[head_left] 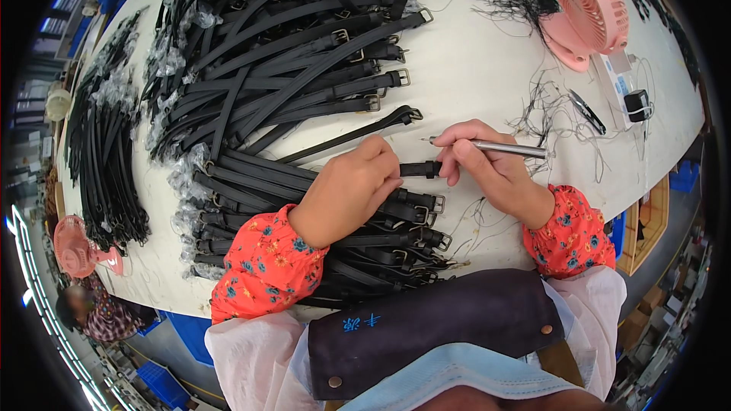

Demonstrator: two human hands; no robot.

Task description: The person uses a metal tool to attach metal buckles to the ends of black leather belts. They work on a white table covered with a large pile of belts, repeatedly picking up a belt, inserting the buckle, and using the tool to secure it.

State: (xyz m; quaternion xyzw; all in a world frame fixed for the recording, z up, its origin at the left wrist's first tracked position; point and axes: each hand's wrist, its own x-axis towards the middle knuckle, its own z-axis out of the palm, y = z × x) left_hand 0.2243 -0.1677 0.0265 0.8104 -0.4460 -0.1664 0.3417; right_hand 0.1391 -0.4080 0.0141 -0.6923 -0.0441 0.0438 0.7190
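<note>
My left hand (346, 194) is closed around a narrow black belt (415, 170), whose buckle end sticks out to the right past the fingertips. Between the thumb and fingers of my right hand (487, 167) lies a slim silver pen-like tool (510, 148). Its fine tip points left, above the belt. The lower fingers of my right hand meet the belt's end, and the buckle there is mostly covered. Under and around my left hand spreads a pile of black belts (297, 99) with metal buckles facing right. One belt (350, 134) lies apart just beyond my hands.
A pink fan (586, 4) stands at the far right of the white table (472, 68). Nearby are black snips (586, 112), a black adapter (636, 106) and loose black threads (544, 118). Another bundle of belts (110, 160) and a second pink fan (75, 247) are at left.
</note>
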